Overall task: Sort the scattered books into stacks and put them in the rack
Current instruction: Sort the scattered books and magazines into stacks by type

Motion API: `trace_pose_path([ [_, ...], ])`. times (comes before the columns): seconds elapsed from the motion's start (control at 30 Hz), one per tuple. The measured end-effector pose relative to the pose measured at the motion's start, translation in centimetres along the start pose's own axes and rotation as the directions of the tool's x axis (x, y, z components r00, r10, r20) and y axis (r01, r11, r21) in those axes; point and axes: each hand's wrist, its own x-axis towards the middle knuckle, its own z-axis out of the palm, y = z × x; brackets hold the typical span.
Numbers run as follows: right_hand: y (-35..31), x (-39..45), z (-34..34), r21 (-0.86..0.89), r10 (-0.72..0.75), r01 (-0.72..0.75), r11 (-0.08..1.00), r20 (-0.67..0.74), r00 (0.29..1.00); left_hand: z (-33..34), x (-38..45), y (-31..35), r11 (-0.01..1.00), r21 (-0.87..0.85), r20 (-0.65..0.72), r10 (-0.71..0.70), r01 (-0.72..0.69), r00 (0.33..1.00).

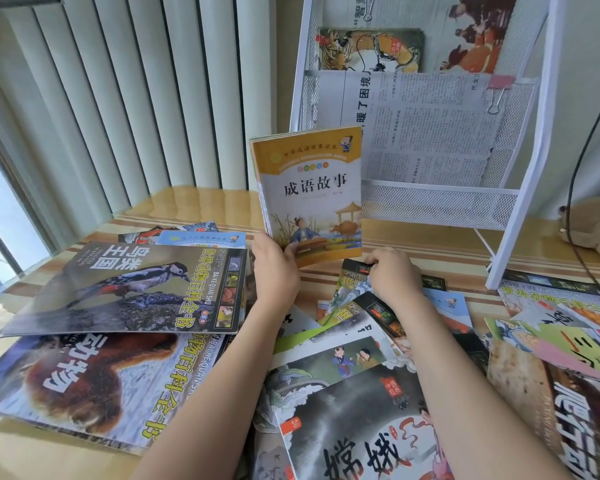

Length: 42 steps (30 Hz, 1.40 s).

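Books [343, 341] lie scattered under both hands. Left hand [274, 268] grips a yellow book [312, 192] upright at its lower corner. Right hand [394, 278] pinches a dark book [355, 271] just beside it.

yellow book [312, 192] titled 成语故事, bird book [129, 289] 鸟类王国, BAIKE QUAN SHU

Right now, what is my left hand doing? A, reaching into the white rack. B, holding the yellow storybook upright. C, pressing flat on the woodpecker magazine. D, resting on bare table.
B: the left hand grips the lower left corner of the yellow storybook, which stands upright in front of the white rack.
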Motion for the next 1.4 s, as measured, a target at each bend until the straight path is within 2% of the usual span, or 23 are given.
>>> trace_pose_path([
  [0.13, -0.1, -0.5, -0.6, 0.051, 0.0, 0.004, 0.999, -0.089, 0.996, -0.1, 0.2, 0.0, 1.0, -0.008, 0.03, -0.026, 0.026, 0.999],
  [0.23, -0.1, -0.7, -0.8, 0.061, 0.001, 0.004, 0.998, -0.082, 0.997, 0.0, 0.0, 0.1, 0.999, -0.028, -0.014, -0.022, 0.021, 1.0],
  [0.37, -0.4, -0.7, -0.6, 0.007, 0.002, -0.002, 1.0, -0.062, 0.998, 0.1, -0.1, 0.0, 0.997, 0.007, -0.11, 0.071, -0.071, 0.991],
  [0.57, 0.0, -1.0, 0.2, -0.025, -0.005, 0.005, 1.0, -0.001, 1.0, 0.2, -0.2, 0.0, 0.995, 0.005, -0.135, 0.096, -0.096, 0.986],
  [0.73, -0.5, -1.0, -0.8, 0.008, 0.002, -0.002, 1.0, -0.05, 0.999, 0.3, -0.2, 0.0, 0.995, 0.007, -0.134, 0.1, -0.1, 0.986],
  [1.07, -0.1, -1.4, -0.5, -0.076, -0.026, 0.026, 0.997, 0.001, 1.0, 0.2, -0.2, 0.0, 0.995, 0.005, -0.113, 0.098, -0.098, 0.989],
  [1.4, 0.6, -1.5, -0.3, -0.114, 0.021, -0.036, 0.993, -0.133, 0.991, 0.4, 0.1, -0.3, 1.0, -0.006, -0.029, -0.014, 0.014, 0.999],
])
